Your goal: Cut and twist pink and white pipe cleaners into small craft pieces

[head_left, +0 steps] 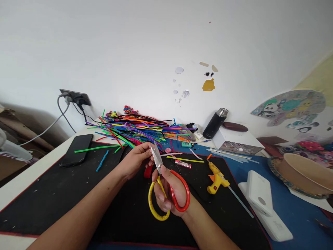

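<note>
My right hand (170,192) grips a pair of scissors (166,187) with one yellow and one red handle loop, blades pointing up and away. My left hand (135,160) is pinched closed right beside the blade tips, holding something small I cannot make out; a small red piece (148,171) shows just below its fingers. Both hands hover over a black mat (52,194). A big heap of coloured pipe cleaners (137,130) lies just beyond the hands.
A black phone (77,149) lies at the left, a yellow glue gun (215,177) at the right with clear glue sticks (229,154). A dark flask (215,123), a white box (236,142), a white power bank (262,205) and a brown bowl (304,172) stand further right.
</note>
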{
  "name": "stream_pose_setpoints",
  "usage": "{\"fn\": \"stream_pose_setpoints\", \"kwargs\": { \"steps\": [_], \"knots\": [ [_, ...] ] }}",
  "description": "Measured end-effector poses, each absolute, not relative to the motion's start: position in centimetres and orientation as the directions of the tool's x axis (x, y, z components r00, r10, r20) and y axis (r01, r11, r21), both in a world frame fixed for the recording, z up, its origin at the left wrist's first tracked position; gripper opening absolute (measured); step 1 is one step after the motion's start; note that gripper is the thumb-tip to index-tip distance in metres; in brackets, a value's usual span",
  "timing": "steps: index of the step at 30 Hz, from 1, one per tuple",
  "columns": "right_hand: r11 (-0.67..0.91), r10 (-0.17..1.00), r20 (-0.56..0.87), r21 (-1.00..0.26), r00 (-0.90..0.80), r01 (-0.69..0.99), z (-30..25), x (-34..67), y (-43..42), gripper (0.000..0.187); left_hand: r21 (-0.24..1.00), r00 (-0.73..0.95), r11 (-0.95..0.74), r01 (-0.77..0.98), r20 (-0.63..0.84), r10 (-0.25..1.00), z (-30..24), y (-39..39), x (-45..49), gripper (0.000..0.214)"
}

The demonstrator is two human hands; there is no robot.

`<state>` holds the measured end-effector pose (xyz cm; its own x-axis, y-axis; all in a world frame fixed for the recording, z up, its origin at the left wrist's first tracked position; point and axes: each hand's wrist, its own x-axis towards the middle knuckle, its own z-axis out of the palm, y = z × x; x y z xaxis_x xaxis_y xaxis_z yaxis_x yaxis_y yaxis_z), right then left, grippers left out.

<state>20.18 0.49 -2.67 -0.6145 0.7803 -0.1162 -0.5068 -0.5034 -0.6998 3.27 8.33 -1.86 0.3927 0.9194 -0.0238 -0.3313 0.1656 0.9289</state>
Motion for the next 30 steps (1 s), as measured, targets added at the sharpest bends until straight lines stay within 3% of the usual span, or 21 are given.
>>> {"fn": "stream_pose_setpoints", "kwargs": {
  "steps": [11, 30],
  "knots": [
    [-0.516, 0.784, -0.116, -0.667, -0.609, -0.538, -2.91, 20.03, 0.25, 0.043, 0.936, 0.398, 0.157, -0.316, -0.019, 0.917, -2.3, 8.5, 3.29, 0.038],
    [-0.529, 0.776, -0.152, -0.687, -0.613, -0.499, -2.47, 19.76, 0.09, 0.043, 0.929, 0.399, 0.158, -0.335, -0.012, 0.917, -2.38, 8.52, 3.26, 0.035]
  ]
}}
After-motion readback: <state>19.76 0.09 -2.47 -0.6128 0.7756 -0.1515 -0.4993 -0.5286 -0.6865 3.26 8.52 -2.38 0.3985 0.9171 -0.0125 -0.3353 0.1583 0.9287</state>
